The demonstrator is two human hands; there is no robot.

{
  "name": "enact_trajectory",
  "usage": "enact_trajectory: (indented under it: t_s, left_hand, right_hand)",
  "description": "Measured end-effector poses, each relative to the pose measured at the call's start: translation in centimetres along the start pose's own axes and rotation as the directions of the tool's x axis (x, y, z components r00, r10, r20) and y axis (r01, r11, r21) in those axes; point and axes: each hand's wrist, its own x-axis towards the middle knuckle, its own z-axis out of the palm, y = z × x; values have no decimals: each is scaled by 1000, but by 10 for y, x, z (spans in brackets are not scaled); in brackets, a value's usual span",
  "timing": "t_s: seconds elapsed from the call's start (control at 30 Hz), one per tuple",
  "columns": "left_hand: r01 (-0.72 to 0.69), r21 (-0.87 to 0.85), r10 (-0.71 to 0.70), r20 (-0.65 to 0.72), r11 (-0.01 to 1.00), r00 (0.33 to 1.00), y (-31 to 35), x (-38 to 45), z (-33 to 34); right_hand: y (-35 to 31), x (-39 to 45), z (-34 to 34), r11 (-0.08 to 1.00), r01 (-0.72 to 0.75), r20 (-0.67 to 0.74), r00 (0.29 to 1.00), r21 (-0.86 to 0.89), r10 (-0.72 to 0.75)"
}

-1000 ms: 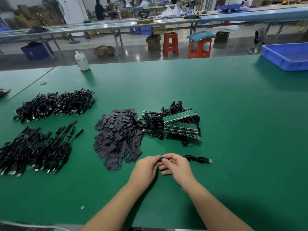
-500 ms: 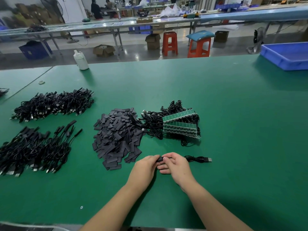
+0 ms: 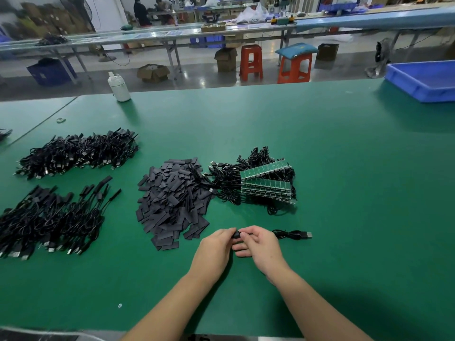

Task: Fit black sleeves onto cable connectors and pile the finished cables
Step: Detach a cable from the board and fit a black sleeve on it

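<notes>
Just in front of the heap of loose black sleeves point(image 3: 172, 200), on the green table point(image 3: 344, 193), the left hand point(image 3: 215, 249) and right hand point(image 3: 261, 247) meet fingertip to fingertip — both pinched on a small black sleeve point(image 3: 236, 234) at one end of a cable point(image 3: 293, 234). That cable trails off right of the heap, its metal plug lying flat. Right beside the heap sit unsleeved cables with green circuit boards point(image 3: 266, 183); left of it — two piles of cables point(image 3: 49, 222).
</notes>
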Motion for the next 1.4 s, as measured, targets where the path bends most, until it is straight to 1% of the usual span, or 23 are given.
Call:
enact_trajectory:
  t_s: [0.27,0.47,0.6,0.83,0.97,1.17,1.27,1.4]
  left_hand:
    - [-26,59,25,21,998,999,-3,1,1]
    - [-73,62,75,-37,995,997,1,3,-4]
    - [-94,101,98,-36,990,995,2,0,-4]
    - [-105,73,108,-40,992,993,5,-3,-3]
    - [-131,27,132,-79,991,988,5,-6,-5]
    - [-129,5,129,-140,992,982,7,-7,-6]
    - [-147,15,147,-164,989,975,8,-7,-8]
    - [-151,32,154,-151,988,977,7,-5,-8]
  right_hand:
    - [1,1,0,1000,0,32,999,14,-1]
    - [1,1,-1,999,25,36,999,31,-26]
    - [2,0,-2,997,39,11,999,71,-39]
    - [4,0,-5,993,60,11,998,106,-61]
    - [4,0,-6,994,46,34,998,95,-50]
    - [3,0,-7,996,19,43,999,86,-23]
    - [1,-1,-8,996,16,44,999,92,-21]
    - [-1,-2,-7,997,9,38,999,83,-12]
